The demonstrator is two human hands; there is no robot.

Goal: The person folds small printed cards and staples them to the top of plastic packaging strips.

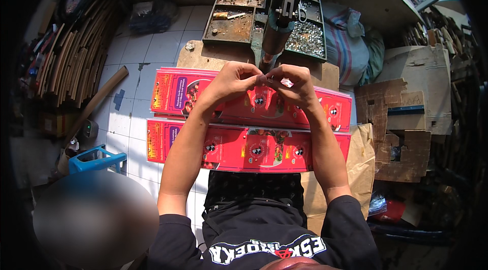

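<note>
My left hand (235, 83) and my right hand (294, 84) meet fingertip to fingertip above the far stack of red printed sheets (168, 92), just in front of a dark metal press (277, 36). Both are closed in a pinch; what lies between the fingertips is too small to name. Beneath my forearms a second stack of red printed sheets (229, 150) lies nearer to me, reaching over my lap. Each stack is long and shows food pictures. My hands cover part of the far stack.
Behind the press sit a compartment tray (231, 23) with rusty bits and a tray of small shiny metal pieces (307, 38). A wooden board (195, 56) lies under the sheets. Left are a blue stool (99, 158) and stacked cardboard (84, 41); right, brown paper (362, 150) and cardboard pieces (386, 153).
</note>
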